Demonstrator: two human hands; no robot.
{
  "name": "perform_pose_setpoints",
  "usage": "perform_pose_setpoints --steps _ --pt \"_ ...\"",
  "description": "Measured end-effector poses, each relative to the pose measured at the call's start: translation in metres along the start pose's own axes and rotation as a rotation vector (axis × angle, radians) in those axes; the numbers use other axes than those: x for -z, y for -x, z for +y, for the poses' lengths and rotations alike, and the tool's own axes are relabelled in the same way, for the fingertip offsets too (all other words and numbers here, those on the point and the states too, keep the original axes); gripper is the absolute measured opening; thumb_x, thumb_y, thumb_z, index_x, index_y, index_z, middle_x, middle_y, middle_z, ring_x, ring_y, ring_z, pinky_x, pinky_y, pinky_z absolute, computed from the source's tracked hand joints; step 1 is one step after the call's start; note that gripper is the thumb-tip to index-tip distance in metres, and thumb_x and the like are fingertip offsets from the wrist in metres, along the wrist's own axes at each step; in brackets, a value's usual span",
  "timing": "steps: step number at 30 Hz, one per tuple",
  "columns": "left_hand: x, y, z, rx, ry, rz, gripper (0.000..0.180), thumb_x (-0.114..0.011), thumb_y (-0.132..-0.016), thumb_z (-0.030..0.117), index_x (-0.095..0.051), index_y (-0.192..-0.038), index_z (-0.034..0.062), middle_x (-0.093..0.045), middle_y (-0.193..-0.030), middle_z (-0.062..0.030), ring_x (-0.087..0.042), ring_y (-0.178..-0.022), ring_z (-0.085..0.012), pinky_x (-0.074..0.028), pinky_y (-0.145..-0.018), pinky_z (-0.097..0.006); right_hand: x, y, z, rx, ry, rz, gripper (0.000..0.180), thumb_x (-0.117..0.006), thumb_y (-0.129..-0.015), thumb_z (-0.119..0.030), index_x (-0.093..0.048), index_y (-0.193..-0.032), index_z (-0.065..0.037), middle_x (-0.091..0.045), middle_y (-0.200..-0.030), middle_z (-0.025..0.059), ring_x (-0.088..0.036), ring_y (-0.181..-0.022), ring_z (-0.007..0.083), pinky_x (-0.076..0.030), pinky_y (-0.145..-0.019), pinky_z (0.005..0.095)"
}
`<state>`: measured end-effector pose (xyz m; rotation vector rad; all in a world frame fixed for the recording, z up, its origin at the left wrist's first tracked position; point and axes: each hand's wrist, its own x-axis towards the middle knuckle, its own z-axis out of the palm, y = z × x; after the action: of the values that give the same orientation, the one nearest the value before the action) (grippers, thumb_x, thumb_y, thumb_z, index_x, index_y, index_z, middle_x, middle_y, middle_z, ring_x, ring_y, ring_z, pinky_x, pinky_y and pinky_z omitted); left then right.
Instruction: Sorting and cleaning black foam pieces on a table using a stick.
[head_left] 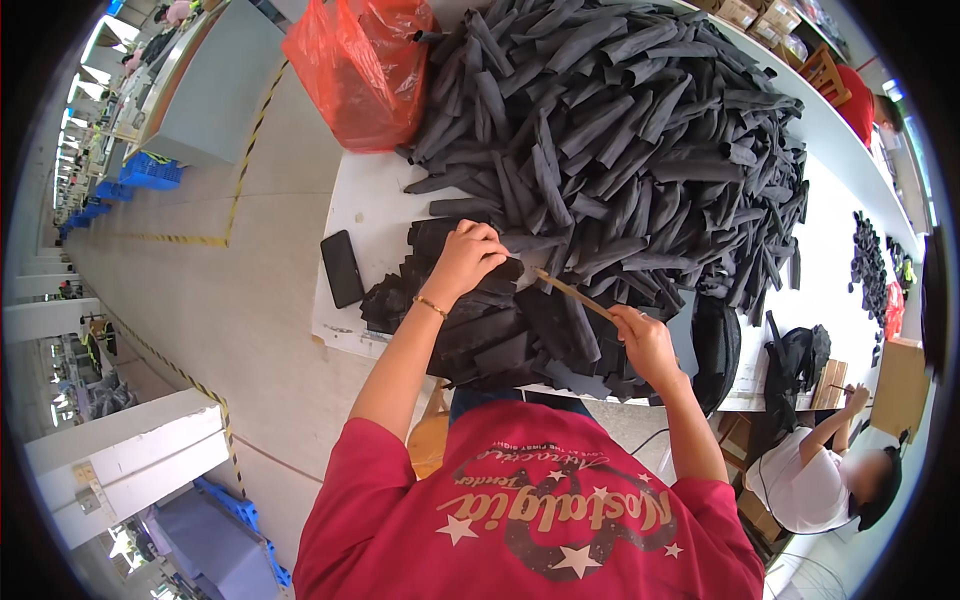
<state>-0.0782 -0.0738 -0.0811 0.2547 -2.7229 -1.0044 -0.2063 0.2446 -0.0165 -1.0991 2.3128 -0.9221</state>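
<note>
My right hand [643,343] is closed around one end of a thin tan stick [575,293], whose far tip points left toward my other hand. My left hand [470,258] is closed with its fingertips together over a stack of flat black fabric pieces [490,325]. What the fingertips pinch is too small to make out. Just beyond both hands rises a large heap of rolled or folded black fabric pieces [620,140]. More of these dark pieces lie along the table's near edge, below the stick.
On the white table [350,205] are a black phone [342,269] at the left and a red plastic bag [365,80] at the far left. A black bag [795,360] lies to the right. Another person [815,475] in white sits at the lower right, near a cardboard box [898,390].
</note>
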Motion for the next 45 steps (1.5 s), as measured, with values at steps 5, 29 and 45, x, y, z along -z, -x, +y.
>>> perform_pose_setpoints --steps 5,29,45 --pt "0.008 0.0 0.017 -0.008 0.019 0.01 0.008 -0.07 -0.077 0.02 -0.073 -0.082 0.0149 -0.06 -0.091 0.0036 -0.051 -0.099 -0.0209 -0.04 -0.085 -0.036 -0.007 -0.008 -0.002 0.131 0.091 0.007 0.014 -0.056 -0.092 -0.012 -0.062 -0.103 -0.007 -0.064 -0.076 0.0132 -0.064 -0.068 0.032 -0.051 -0.059 0.0405" --pt "-0.037 0.034 0.114 0.868 1.589 0.999 0.024 -0.071 -0.087 0.025 -0.063 -0.089 0.0026 -0.058 -0.066 -0.0031 -0.056 -0.053 -0.0133 -0.042 -0.044 -0.024 -0.117 0.024 -0.052 0.025 -0.291 0.003 0.009 -0.057 -0.091 -0.008 -0.055 -0.09 0.001 -0.06 -0.073 0.0271 -0.062 -0.07 0.0435 -0.047 -0.056 0.0472" --pt "-0.032 0.019 0.094 0.901 1.638 1.129 0.027 -0.068 -0.089 0.031 -0.062 -0.09 0.0049 -0.039 -0.053 0.0065 -0.032 -0.041 -0.0047 -0.026 -0.04 -0.022 -0.032 0.059 -0.061 -0.063 -0.416 0.116 0.017 -0.069 -0.085 -0.009 -0.058 -0.095 -0.001 -0.055 -0.062 0.0097 -0.055 -0.054 0.0211 -0.042 -0.049 0.0329"
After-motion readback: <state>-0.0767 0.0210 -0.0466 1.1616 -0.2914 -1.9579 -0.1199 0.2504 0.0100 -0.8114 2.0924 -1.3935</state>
